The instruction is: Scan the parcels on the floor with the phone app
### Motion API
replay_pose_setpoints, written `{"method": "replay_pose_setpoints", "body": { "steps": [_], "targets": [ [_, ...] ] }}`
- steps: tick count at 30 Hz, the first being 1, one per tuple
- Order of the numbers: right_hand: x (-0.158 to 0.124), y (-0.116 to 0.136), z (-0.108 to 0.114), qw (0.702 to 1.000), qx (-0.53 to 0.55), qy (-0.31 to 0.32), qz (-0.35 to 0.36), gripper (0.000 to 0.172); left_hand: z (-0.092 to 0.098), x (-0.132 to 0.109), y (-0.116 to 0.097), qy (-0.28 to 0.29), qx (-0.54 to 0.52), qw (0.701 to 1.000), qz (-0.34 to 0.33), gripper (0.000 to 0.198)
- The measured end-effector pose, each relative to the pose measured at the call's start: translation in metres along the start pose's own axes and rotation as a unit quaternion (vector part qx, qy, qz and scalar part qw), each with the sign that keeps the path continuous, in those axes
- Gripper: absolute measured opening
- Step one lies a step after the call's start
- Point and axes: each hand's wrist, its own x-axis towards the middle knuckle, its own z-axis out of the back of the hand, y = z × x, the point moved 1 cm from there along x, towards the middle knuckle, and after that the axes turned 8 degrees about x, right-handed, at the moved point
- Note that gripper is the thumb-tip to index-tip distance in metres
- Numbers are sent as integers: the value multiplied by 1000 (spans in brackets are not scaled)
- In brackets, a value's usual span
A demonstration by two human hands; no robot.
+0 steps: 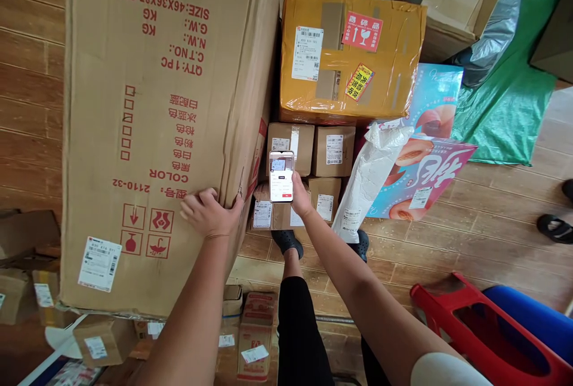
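Observation:
A tall brown carton [156,105] with red print stands at the left. My left hand [209,213] rests on its near corner edge, fingers curled over the cardboard. My right hand [299,195] holds a smartphone [282,176] upright, its lit screen facing me. The phone hovers over several small taped parcels [308,171] with white labels stacked on the floor. Behind them sits a yellow-wrapped box [353,55] with a red fragile sticker. My legs and dark shoes [286,241] show below the phone.
A white padded bag [371,177] leans on a pink and blue printed box [425,159]. Green sheeting [505,99] lies at the right. A red stool [474,326] and blue one sit bottom right. More small parcels [102,338] lie bottom left. Another person's sandalled foot [555,228] shows at the right edge.

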Motion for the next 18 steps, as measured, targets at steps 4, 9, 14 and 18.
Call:
{"method": "replay_pose_setpoints", "body": {
  "steps": [4,9,14,18],
  "targets": [
    [2,-5,4,1000,6,1,15,50,-2,0,0,2,-3,1000,1,51],
    [0,-3,5,999,33,14,11,45,-1,0,-1,4,2,1000,1,53],
    [-15,12,5,993,45,102,-28,55,3,1,-3,10,-17,1000,6,50],
    [-30,20,9,985,25,168,-24,83,5,1,-4,12,-21,1000,8,50]
  ]
}}
